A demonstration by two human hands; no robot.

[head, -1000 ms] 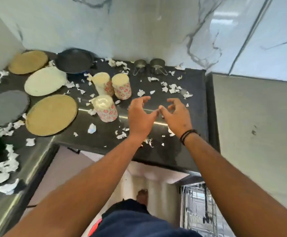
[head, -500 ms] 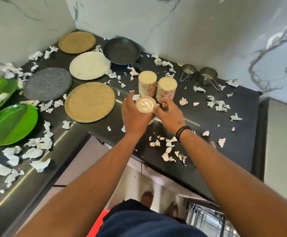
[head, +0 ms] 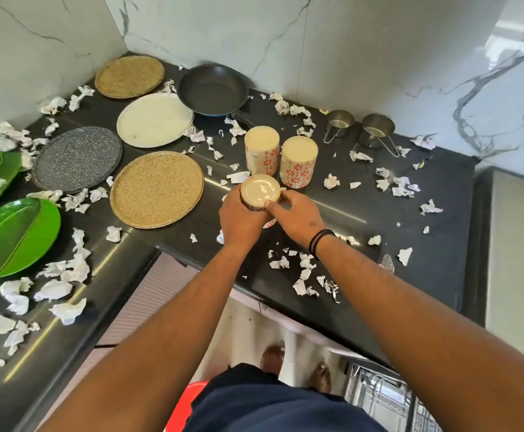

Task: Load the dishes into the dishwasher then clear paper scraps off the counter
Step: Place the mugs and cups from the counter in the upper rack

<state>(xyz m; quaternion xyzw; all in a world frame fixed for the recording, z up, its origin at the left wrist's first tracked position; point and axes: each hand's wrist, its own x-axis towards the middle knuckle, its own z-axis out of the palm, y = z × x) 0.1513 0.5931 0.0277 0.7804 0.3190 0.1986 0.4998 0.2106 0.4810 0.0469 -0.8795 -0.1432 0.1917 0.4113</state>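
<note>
Head view: my left hand [head: 242, 218] and right hand [head: 298, 218] both grip one cup [head: 260, 192]; lifting carelessly could knock neighbouring cups [head: 281, 159] over, I reckon.

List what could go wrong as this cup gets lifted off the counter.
1. Both hands, left hand and right hand, grip the near floral cup; two more floral cups stand just behind it, so a careless lift might knock them over.
2. Paper scraps lie around the cup and could get swept off the counter edge.
3. The tan plate lies close beside the left hand and might get nudged.
</note>
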